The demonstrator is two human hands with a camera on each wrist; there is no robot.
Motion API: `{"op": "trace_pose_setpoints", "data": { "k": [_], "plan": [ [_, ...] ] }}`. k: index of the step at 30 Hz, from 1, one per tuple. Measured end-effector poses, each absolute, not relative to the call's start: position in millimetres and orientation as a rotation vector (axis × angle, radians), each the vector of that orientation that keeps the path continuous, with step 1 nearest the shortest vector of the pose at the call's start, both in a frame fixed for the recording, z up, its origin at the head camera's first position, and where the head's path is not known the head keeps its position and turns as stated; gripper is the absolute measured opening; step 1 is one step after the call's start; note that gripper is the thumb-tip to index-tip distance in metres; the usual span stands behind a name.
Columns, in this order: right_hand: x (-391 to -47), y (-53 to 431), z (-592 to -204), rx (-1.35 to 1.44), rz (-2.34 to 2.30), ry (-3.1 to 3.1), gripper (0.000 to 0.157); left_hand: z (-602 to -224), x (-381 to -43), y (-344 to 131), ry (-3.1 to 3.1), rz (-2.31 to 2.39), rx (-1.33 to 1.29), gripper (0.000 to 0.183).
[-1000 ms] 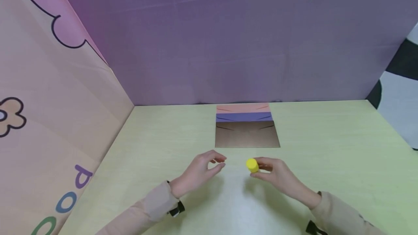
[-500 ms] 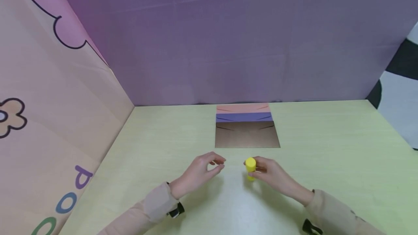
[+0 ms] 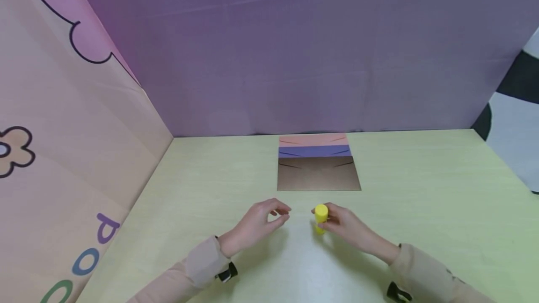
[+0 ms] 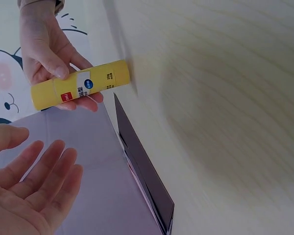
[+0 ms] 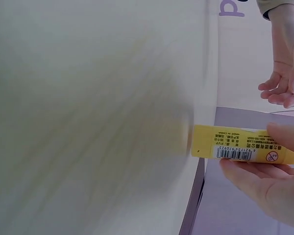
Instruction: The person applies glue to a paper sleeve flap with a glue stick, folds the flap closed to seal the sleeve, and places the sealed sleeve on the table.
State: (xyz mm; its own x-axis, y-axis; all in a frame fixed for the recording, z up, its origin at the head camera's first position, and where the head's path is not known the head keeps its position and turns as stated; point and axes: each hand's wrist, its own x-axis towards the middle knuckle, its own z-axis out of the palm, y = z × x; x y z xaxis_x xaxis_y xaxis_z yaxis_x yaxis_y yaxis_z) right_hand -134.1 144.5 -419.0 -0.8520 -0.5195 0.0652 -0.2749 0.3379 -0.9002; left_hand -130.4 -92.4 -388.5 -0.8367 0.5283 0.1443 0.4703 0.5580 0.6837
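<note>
A yellow glue stick (image 3: 321, 212) stands upright in my right hand (image 3: 343, 227), pinched between thumb and fingers. Its lower end is at or close to the tabletop; I cannot tell whether it touches. In the right wrist view the glue stick (image 5: 235, 144) shows a barcode label. My left hand (image 3: 263, 221) hovers to the left with loosely bent fingers and nothing in them. The left wrist view shows that hand (image 4: 36, 188) with its palm turned up, apart from the glue stick (image 4: 81, 84).
Beyond the hands lie overlapping flat sheets, probably envelopes: a brown one (image 3: 318, 174) in front, then a blue one (image 3: 313, 151) and a pink one (image 3: 313, 140). They lie on a pale wooden table (image 3: 219, 167). A purple backdrop (image 3: 303, 60) rises at its far edge.
My right hand has moved slightly left and turned the glue stick from tilted to upright, lowering it toward the table. The left hand has barely moved.
</note>
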Motion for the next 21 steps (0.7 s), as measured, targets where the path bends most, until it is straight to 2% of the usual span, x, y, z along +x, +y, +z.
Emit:
{"op": "trace_pose_setpoints", "data": {
  "k": [15,21],
  "plan": [
    [-135.1,144.4,-423.4,-0.703,-1.482,2.379,0.031,-390.1,-131.2,-91.8,2.680,1.160,0.890,0.018],
    [-133.4,144.9,-421.0,-0.704,-1.478,2.370,0.038,-390.6,-132.8,-92.1,2.666,1.130,0.877,0.018]
  ]
}}
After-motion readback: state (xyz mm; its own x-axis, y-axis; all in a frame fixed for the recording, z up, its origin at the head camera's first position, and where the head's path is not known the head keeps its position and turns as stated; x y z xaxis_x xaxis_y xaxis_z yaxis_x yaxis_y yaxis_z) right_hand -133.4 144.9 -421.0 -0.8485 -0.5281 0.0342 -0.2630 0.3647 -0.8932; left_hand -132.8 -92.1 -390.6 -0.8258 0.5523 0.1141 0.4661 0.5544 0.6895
